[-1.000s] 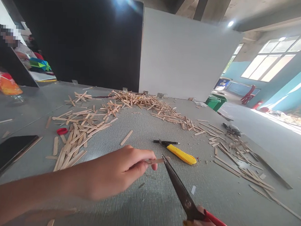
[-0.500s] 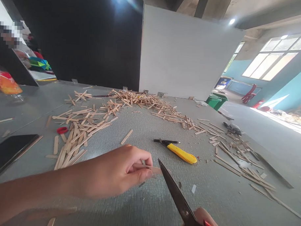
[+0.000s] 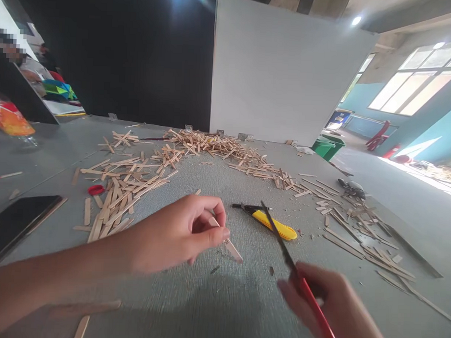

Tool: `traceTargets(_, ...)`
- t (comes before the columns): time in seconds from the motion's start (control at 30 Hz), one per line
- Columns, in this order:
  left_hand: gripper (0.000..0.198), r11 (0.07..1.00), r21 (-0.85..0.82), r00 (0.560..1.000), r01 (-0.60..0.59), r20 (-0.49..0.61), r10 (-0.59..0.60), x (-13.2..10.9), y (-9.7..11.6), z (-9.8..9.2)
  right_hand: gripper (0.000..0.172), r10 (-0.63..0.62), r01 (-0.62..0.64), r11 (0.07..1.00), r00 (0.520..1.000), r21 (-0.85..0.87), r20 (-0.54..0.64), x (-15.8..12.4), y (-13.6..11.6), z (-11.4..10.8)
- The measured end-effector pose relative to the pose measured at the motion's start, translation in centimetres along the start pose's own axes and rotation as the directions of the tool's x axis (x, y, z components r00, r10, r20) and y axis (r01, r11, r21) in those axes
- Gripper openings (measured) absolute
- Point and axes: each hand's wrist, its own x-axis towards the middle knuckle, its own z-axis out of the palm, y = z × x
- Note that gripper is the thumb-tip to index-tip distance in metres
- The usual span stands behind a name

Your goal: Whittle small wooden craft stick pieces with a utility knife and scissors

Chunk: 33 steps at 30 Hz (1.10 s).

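Between thumb and fingers, my left hand [image 3: 186,234] pinches a short wooden craft stick [image 3: 233,250], whose free end points down and to the right above the table. My right hand [image 3: 328,298] grips red-handled scissors [image 3: 282,242], slightly smeared by motion. Their dark blades point up and left, apart from the stick, and in view pass in front of the yellow utility knife [image 3: 288,232]. Beside that knife lies a black pen-like tool [image 3: 242,206]. Small dark scraps [image 3: 271,270] are on the table below the hands.
Loose craft sticks [image 3: 117,199] spread in an arc from the left to a pile [image 3: 219,145] by the upright panels, with more [image 3: 385,263] at right. A phone [image 3: 20,226], a red ring [image 3: 96,189] and a drink bottle [image 3: 11,117] lie left. A person sits far left.
The scissors have swung away from the stick, up and right, and my right hand has come further into view. My left hand has risen slightly, turning the stick's end downward.
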Motion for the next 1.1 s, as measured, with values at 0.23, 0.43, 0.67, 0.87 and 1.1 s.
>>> traceTargets(0.23,0.034,0.980,-0.190,0.988,-0.059,0.128,0.084,2.3,-1.6,-0.3,0.037,0.034,-0.109,0.703,0.992,-0.703,-0.120,8.9,4.3,-6.3)
traceTargets(0.43,0.044,0.918,-0.396,0.997,-0.004,0.072,0.035,3.7,-3.3,1.7,0.025,-0.050,0.012,0.568,0.999,-0.823,-0.019,10.7,7.6,-6.7)
traceTargets(0.67,0.046,0.900,-0.436,0.997,0.015,-0.063,-0.047,4.1,-7.1,3.3,0.084,-0.463,0.416,0.321,0.853,-0.851,0.243,11.9,4.2,-4.7)
traceTargets(0.87,0.058,0.882,-0.461,0.988,-0.095,-0.150,0.028,4.6,-8.9,4.5,0.072,-0.663,0.738,0.088,0.545,-0.669,0.513,14.5,1.8,-3.2)
traceTargets(1.1,0.045,0.889,-0.442,0.982,-0.118,-0.185,0.038,4.3,-10.0,5.5,0.030,-0.859,0.866,0.245,0.403,-0.436,0.317,14.3,0.5,-0.7)
